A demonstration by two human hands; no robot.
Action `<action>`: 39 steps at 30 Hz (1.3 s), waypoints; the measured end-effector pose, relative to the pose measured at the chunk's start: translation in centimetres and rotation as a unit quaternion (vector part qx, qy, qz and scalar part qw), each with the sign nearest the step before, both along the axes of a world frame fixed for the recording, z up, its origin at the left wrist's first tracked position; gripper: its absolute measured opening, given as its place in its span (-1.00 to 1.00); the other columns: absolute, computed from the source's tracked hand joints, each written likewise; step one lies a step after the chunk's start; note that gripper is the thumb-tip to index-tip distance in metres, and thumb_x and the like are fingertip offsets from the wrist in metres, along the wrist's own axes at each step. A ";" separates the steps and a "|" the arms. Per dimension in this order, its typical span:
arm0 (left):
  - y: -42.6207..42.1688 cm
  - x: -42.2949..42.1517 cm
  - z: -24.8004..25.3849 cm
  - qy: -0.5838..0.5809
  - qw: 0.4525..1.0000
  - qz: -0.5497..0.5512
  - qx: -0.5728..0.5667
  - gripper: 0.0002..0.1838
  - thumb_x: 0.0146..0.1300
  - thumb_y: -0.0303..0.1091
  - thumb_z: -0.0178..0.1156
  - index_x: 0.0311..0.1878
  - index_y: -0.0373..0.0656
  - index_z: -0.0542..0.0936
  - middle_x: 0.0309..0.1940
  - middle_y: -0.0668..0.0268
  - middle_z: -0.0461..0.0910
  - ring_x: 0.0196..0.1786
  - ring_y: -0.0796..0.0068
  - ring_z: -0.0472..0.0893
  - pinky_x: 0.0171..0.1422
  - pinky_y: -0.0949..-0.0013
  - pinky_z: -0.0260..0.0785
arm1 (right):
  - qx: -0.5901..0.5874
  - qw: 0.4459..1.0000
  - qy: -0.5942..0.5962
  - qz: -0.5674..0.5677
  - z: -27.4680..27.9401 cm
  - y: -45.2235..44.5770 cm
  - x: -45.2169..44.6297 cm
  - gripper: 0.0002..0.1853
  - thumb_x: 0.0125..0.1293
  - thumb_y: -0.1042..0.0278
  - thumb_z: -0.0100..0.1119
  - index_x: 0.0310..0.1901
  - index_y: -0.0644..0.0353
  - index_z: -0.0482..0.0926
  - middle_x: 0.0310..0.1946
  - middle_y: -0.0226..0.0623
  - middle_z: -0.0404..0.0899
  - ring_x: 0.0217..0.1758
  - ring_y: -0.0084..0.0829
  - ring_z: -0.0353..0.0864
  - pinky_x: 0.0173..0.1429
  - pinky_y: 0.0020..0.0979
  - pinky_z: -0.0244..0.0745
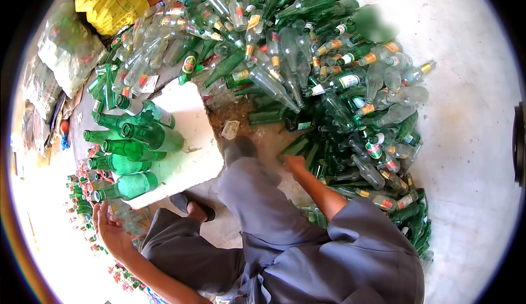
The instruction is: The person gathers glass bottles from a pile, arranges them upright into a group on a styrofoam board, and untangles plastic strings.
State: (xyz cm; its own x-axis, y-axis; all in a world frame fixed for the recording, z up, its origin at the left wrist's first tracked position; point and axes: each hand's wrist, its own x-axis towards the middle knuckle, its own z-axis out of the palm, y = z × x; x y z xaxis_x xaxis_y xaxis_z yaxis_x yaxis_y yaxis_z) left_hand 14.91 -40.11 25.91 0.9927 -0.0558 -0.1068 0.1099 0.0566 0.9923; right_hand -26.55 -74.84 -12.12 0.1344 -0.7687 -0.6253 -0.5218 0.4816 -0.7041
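My left hand [113,231] is raised at the lower left, its fingers apart and holding nothing. Just above it, a green glass bottle [125,188] stands at the near edge of a white board [189,115]. Several more green bottles [131,149] stand close together there, and a clear bottle with a label [150,111] is among them. My right hand [296,165] is at the near side of a bottle heap, right beside a blurred green bottle [297,146]. Its fingers are mostly hidden, so I cannot tell whether it grips that bottle.
A large heap of green and clear bottles [334,79] curves from the back round to the right. At the back left are a yellow sack [109,2] and a clear plastic bag of bottles [71,52]. Many smaller bottles [82,194] stand left of the board. A sandalled foot [197,211] is below it.
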 end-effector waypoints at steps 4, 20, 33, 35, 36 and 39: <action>0.5 -0.1 -0.3 0.014 0.999 -0.033 -0.010 -0.64 0.50 -0.33 0.04 0.27 -0.26 0.43 0.10 0.13 0.64 -0.38 0.73 0.41 -0.35 0.64 0.26 | 0.074 0.989 0.067 -0.110 -1.1 -1.2 -0.6 -0.57 0.21 0.06 0.41 -0.21 0.34 0.59 -0.36 -0.15 0.56 -0.34 -0.24 0.59 -0.30 -0.22 0.53; 3.0 0.1 -0.7 0.043 0.976 -0.161 -0.142 -0.61 0.52 -0.39 -0.03 0.31 -0.36 0.33 0.14 0.01 0.53 -0.25 0.56 0.39 -0.27 0.56 0.29 | 0.124 0.980 0.058 -0.146 -3.5 -2.1 0.4 -0.54 0.19 0.07 0.44 -0.14 0.32 0.54 -0.36 -0.17 0.55 -0.46 -0.28 0.52 -0.40 -0.28 0.47; 2.2 -0.5 -0.1 0.055 0.976 -0.174 -0.116 -0.69 0.51 -0.40 -0.01 0.21 -0.36 0.40 0.04 0.11 0.49 -0.37 0.67 0.31 -0.32 0.64 0.24 | -0.104 0.905 0.210 0.354 -0.2 7.2 0.9 -0.55 0.26 0.13 0.30 0.12 0.17 0.57 0.00 -0.05 0.61 -0.01 -0.12 0.59 0.11 -0.15 0.42; 1.6 -0.9 0.2 0.058 0.979 -0.153 -0.119 -0.72 0.52 -0.44 -0.03 0.18 -0.37 0.41 0.00 0.13 0.48 -0.36 0.69 0.29 -0.33 0.67 0.23 | -0.097 0.936 0.196 0.274 -1.9 6.3 0.3 -0.51 0.24 0.09 0.33 0.10 0.23 0.57 -0.05 -0.06 0.62 -0.08 -0.14 0.59 0.04 -0.16 0.44; 1.6 -1.0 0.3 0.063 0.980 -0.145 -0.120 -0.72 0.52 -0.43 -0.03 0.18 -0.36 0.41 -0.01 0.13 0.49 -0.36 0.69 0.29 -0.33 0.67 0.23 | -0.086 0.955 0.185 0.215 -2.8 5.3 -0.1 -0.49 0.23 0.07 0.35 0.08 0.26 0.57 -0.07 -0.07 0.62 -0.11 -0.14 0.59 0.00 -0.16 0.44; 1.4 -1.2 0.4 0.074 0.981 -0.132 -0.121 -0.73 0.53 -0.43 -0.04 0.18 -0.36 0.42 -0.02 0.14 0.52 -0.36 0.70 0.29 -0.34 0.67 0.23 | -0.054 0.981 0.171 0.069 -7.8 1.5 -2.4 -0.43 0.20 0.01 0.39 0.05 0.35 0.57 -0.15 -0.09 0.63 -0.21 -0.16 0.60 -0.11 -0.18 0.46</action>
